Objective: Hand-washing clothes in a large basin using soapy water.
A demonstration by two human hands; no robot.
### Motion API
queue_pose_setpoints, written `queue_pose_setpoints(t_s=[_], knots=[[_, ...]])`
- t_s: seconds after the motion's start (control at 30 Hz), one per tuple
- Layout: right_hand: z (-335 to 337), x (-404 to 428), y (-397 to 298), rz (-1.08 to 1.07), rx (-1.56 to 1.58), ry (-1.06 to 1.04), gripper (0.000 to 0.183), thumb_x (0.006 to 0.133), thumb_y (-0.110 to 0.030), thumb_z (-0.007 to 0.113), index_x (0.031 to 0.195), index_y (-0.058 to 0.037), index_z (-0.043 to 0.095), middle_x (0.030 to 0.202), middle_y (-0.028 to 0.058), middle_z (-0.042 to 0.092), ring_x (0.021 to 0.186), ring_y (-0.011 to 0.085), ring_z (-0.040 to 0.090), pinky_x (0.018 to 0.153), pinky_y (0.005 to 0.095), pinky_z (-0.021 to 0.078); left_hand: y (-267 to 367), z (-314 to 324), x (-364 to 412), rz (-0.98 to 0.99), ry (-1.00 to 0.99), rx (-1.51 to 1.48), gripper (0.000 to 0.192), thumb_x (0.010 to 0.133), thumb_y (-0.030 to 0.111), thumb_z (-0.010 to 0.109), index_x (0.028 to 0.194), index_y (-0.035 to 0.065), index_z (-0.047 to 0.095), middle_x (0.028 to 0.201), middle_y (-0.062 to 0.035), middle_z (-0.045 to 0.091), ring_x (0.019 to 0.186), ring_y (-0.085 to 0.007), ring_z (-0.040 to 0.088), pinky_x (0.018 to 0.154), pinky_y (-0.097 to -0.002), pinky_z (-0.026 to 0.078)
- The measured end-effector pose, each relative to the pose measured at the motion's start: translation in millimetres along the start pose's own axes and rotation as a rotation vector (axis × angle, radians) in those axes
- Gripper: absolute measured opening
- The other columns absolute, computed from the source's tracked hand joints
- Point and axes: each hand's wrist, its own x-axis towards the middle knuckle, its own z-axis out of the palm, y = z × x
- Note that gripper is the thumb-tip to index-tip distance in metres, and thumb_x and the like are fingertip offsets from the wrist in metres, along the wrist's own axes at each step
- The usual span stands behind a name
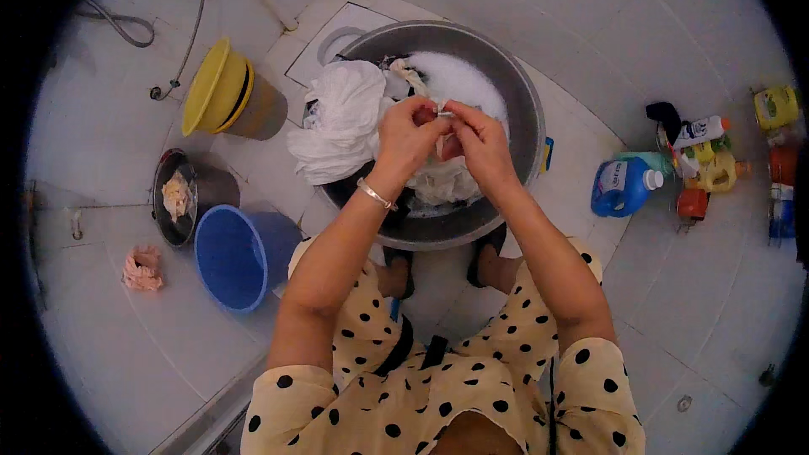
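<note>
A large round grey basin [532, 120] stands in front of my feet, holding soapy water with white suds [458, 72]. Above it my left hand [404, 139] and my right hand [485, 148] meet, both pinching a small edge of pale cloth [445, 114] between the fingertips. Just below them lies a wet off-white cloth [445, 182]; whether it is one piece with the pinched edge I cannot tell. A bunched white cloth [344, 117] hangs over the basin's left rim. Dark fabric [363, 184] shows partly beneath it.
To the left stand a bucket with a yellow basin [208, 85] tilted on it, a metal pot [165, 227] with pale cloth inside, and a blue bucket [231, 259]. A pink cloth [143, 268] is beside them. At right are a blue detergent jug [619, 188] and several bottles [701, 133].
</note>
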Motion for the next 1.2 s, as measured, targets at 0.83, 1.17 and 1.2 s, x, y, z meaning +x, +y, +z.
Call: queue_pose_setpoints(t_s=[0.83, 1.17, 1.2], knots=[[12.7, -2.0, 13.3, -0.073, -0.084, 0.085, 0.008, 0.088, -0.008, 0.061, 0.087, 0.0, 0.063, 0.071, 0.0064, 0.062, 0.063, 0.0114, 0.055, 0.058, 0.029, 0.0453, -3.1, -1.6, -14.7, 0.073, 0.051, 0.196, 0.025, 0.087, 0.025, 0.065, 0.091, -0.0002, 0.069, 0.077, -0.0149, 0.068, 0.069, -0.0284, 0.067, 0.065, -0.037, 0.051], [7.6, 7.8, 37.6, -0.025, -0.376, 0.172, 0.016, 0.077, -0.016, 0.066, 0.081, -0.0005, 0.065, 0.07, 0.0139, 0.065, 0.06, 0.0245, 0.06, 0.059, 0.0366, 0.0462, 31.9, 10.4, -35.7, 0.593, 0.255, 0.314, 0.011, 0.093, 0.011, 0.061, 0.092, 0.0007, 0.062, 0.074, -0.0115, 0.061, 0.06, -0.0185, 0.057, 0.056, -0.0304, 0.045], [9.9, 7.0, 32.2, -0.049, -0.367, 0.168, 0.017, 0.076, -0.017, 0.066, 0.081, -0.0005, 0.065, 0.071, 0.0156, 0.065, 0.061, 0.0271, 0.061, 0.06, 0.038, 0.0465, 34.3, 8.0, -35.4, 0.591, 0.256, 0.32, 0.011, 0.093, 0.011, 0.061, 0.092, 0.0007, 0.062, 0.074, -0.0115, 0.061, 0.06, -0.0185, 0.057, 0.056, -0.0304, 0.045]])
